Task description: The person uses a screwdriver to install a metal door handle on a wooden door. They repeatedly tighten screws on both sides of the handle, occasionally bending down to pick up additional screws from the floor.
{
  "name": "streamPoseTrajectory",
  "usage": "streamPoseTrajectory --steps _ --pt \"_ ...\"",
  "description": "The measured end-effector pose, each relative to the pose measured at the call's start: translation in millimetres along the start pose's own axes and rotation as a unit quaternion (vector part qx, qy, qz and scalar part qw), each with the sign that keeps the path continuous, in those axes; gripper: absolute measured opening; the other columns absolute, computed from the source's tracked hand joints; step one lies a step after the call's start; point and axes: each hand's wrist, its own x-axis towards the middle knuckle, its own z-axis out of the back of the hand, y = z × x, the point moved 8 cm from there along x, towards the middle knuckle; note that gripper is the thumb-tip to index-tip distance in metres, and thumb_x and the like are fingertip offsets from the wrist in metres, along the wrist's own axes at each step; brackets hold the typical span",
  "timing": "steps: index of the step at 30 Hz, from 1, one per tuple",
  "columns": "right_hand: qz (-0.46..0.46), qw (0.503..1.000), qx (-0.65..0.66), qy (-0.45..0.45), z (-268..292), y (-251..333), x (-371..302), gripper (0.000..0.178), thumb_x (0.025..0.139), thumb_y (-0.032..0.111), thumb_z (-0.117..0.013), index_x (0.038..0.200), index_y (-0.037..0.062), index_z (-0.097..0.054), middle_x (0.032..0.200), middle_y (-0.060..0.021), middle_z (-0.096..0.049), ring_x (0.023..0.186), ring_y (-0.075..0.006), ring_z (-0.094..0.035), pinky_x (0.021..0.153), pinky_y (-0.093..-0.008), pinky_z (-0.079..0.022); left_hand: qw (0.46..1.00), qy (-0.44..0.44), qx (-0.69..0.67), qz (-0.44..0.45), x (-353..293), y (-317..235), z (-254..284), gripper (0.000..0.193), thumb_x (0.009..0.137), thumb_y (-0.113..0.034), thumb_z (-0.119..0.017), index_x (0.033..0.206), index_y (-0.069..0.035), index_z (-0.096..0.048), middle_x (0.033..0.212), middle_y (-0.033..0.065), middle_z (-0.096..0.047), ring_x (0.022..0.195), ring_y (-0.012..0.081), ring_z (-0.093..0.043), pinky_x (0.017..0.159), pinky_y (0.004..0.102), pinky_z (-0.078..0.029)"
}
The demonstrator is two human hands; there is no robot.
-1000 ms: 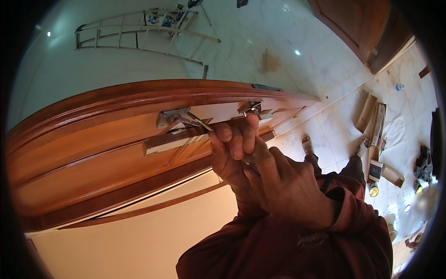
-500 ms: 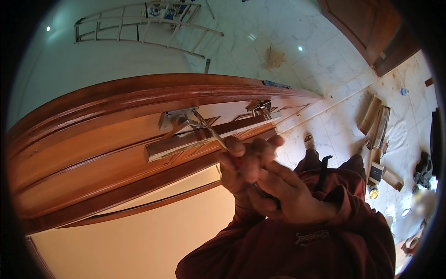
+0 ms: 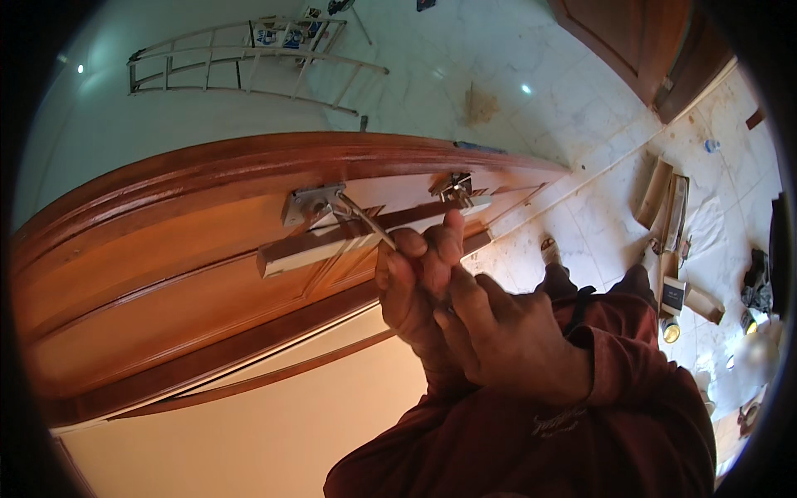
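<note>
A screwdriver (image 3: 371,225) slants from the hands to the metal mounting plate (image 3: 309,205) on the brown wooden door (image 3: 158,216), its tip at the plate's edge. My left hand (image 3: 411,290) is closed around it, thumb and fingers near the shaft. Fingers of my right hand (image 3: 515,336) are bent in behind the left hand, where the screwdriver's grip end is hidden; what they hold cannot be made out. Beside the plate, a long squared pull handle (image 3: 286,259) stands off the door. A second metal mount (image 3: 454,189) sits farther along it.
A metal ladder (image 3: 249,62) lies on the floor beyond the door. To the right are opened cardboard boxes (image 3: 656,195), a small dark box (image 3: 673,295) and a black bag (image 3: 755,282) on marble tiles. Another wooden door (image 3: 623,41) stands at upper right.
The screwdriver tip stays at the mounting plate. My fingers have shifted around the tool, and the right hand's fingers are now bent lower behind the left. The whole view has shifted slightly.
</note>
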Motion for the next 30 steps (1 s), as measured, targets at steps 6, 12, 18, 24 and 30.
streamPoseTrajectory --steps 6,12,18,24,30 --pt "-0.081 0.906 0.413 0.039 -23 -19 -1 0.032 0.1 0.023 -0.052 0.125 0.0058 -0.041 0.074 -0.0091 -0.055 0.053 -0.0175 -0.052 0.045 -0.0304 -0.041 1.0 0.024 0.008 -0.003 -1 1 -6 0.034 0.105 -0.031 -0.044 0.107 0.0 -0.058 0.069 0.0037 -0.055 0.083 0.0189 -0.061 0.107 0.044 -0.042" --pt "-0.229 0.593 0.762 0.124 -49 -26 -9 0.029 0.104 0.029 -0.044 0.124 0.0089 -0.042 0.068 -0.0016 -0.047 0.049 -0.0071 -0.038 0.044 -0.0229 -0.034 1.0 0.005 -0.008 0.023 4 -3 -4 0.035 0.107 -0.032 -0.037 0.106 -0.002 -0.056 0.071 0.0 -0.055 0.079 0.018 -0.06 0.095 0.0413 -0.049" --pt "-0.145 0.839 0.524 0.038 -30 -33 -7 0.031 0.102 0.026 -0.049 0.121 0.0027 -0.045 0.077 -0.0101 -0.06 0.055 -0.0167 -0.057 0.046 -0.0294 -0.045 0.999 0.018 0.034 0.038 11 -5 -7 0.034 0.107 -0.028 -0.038 0.101 -0.001 -0.058 0.069 0.002 -0.052 0.078 0.0179 -0.058 0.104 0.0399 -0.045" --pt "-0.033 0.998 0.057 0.022 -8 -8 -6 0.034 0.098 0.02 -0.055 0.123 0.0012 -0.043 0.084 -0.0217 -0.066 0.066 -0.0333 -0.069 0.054 -0.0354 -0.051 0.997 -0.033 0.061 0.025 3 -4 -10 0.031 0.107 -0.029 -0.039 0.102 -0.003 -0.055 0.068 -0.0011 -0.05 0.076 0.0152 -0.055 0.104 0.0365 -0.042" --pt "-0.123 0.857 0.498 0.052 -31 -32 -10 0.03 0.101 0.022 -0.048 0.122 0.0013 -0.043 0.072 -0.0139 -0.059 0.052 -0.0236 -0.058 0.046 -0.034 -0.047 0.998 -0.01 0.056 0.025 1 -1 -9 0.033 0.107 -0.03 -0.039 0.105 -0.003 -0.057 0.073 0.0024 -0.057 0.079 0.0177 -0.059 0.102 0.0394 -0.045"
